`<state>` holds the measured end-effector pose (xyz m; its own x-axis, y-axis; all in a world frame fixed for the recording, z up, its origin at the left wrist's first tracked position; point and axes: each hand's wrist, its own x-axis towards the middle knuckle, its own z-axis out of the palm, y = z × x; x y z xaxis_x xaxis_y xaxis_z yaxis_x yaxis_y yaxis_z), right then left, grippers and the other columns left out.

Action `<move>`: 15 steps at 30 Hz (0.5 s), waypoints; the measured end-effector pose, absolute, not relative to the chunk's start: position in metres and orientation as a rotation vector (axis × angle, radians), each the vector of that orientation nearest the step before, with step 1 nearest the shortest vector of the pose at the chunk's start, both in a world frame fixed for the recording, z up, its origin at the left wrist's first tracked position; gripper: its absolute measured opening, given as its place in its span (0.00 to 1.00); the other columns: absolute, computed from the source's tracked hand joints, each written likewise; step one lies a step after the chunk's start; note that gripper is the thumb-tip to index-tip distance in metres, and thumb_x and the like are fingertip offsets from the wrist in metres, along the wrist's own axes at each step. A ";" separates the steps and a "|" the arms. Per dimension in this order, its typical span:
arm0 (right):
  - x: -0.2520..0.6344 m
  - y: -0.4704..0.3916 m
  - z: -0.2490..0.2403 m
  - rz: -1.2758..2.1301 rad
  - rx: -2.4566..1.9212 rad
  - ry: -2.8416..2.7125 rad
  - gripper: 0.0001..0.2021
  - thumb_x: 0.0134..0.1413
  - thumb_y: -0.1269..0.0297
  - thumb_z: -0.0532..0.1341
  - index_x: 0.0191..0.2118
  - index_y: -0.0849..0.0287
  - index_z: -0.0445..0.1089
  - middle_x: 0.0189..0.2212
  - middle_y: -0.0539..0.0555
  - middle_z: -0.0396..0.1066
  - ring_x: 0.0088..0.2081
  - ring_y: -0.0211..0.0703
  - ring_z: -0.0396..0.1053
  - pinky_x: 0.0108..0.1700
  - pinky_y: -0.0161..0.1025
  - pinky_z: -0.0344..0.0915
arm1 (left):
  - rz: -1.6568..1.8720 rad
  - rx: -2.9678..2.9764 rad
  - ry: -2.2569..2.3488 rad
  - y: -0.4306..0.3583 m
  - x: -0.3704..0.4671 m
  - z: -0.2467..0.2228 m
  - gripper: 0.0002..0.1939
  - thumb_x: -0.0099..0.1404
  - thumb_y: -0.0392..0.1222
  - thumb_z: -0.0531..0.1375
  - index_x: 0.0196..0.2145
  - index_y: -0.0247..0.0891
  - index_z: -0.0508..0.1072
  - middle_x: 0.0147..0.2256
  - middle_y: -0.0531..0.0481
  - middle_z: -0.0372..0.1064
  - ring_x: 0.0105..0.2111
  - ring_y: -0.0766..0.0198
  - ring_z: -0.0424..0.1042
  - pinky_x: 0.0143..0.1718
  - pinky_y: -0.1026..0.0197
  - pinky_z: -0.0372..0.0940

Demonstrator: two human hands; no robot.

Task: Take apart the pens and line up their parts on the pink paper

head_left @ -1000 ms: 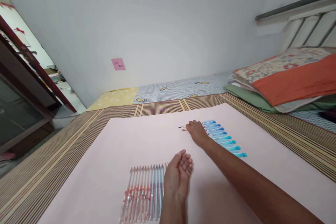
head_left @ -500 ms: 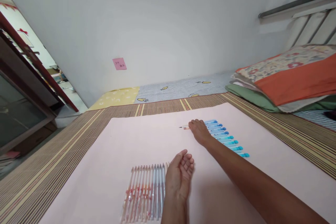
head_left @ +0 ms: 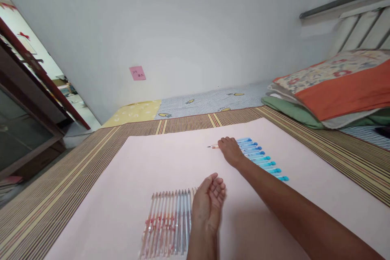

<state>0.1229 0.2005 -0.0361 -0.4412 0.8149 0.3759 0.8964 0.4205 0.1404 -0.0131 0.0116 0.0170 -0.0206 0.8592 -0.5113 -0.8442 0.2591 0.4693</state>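
On the pale pink sheet (head_left: 158,162), my right hand (head_left: 230,151) lies palm down over the top of a column of blue-capped pens (head_left: 263,158). Thin pen tips stick out to the left of its fingers, which are closed round something they partly hide. My left hand (head_left: 209,201) rests nearer to me, palm turned up and fingers loosely curled, with nothing in it. Beside it on the left stands a row of several clear pens (head_left: 166,223) with pink and grey-blue barrels, laid side by side. My left wrist covers the right end of that row.
A striped mat (head_left: 70,174) lies under the sheet. Folded bedding (head_left: 344,89) in orange, floral and green is at the right. Behind are a patterned cloth (head_left: 195,103) and a wall with a pink note (head_left: 137,73). A door (head_left: 27,101) stands at the left.
Both hands keep almost the same place and pose. The whole view has shifted very slightly.
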 end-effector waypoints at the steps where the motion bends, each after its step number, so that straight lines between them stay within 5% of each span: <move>1: 0.123 0.200 -0.036 -0.473 -1.492 -2.429 0.12 0.66 0.76 0.51 0.41 0.61 0.71 0.41 0.61 0.73 0.44 0.52 0.65 0.45 0.46 0.51 | 1.356 0.022 0.833 0.012 -0.013 0.017 0.07 0.68 0.32 0.59 0.36 0.26 0.77 0.28 0.42 0.76 0.25 0.66 0.75 0.27 0.68 0.69; 15: 0.124 0.201 -0.033 -0.456 -1.481 -2.446 0.12 0.66 0.76 0.51 0.42 0.61 0.71 0.42 0.62 0.74 0.46 0.53 0.64 0.46 0.46 0.51 | 1.354 0.022 0.841 0.012 -0.012 0.017 0.07 0.67 0.31 0.59 0.35 0.26 0.77 0.27 0.42 0.76 0.24 0.67 0.74 0.26 0.68 0.69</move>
